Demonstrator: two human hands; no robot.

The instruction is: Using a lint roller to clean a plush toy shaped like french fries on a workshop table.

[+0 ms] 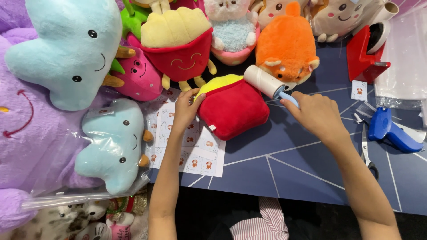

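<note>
The red fries-shaped plush [233, 111], soft and pillow-like with a yellow top, lay flat on the dark blue table [289, 164], its lower edge overlapping a sheet of small stickers [195, 155]. The left hand [187, 106] pressed its top corner, fingers curled loosely against the fabric rather than gripping. The right hand [316, 113] was closed around the pale blue handle of a lint roller [265, 81], whose white paper drum met the plush's upper edge. Rolling well probably called for firm pinning and straight, even strokes along the pile. An orange fox plush [287, 46], furry and rounded, sat just behind; a blue tagging gun [391, 131] lay well apart
</note>
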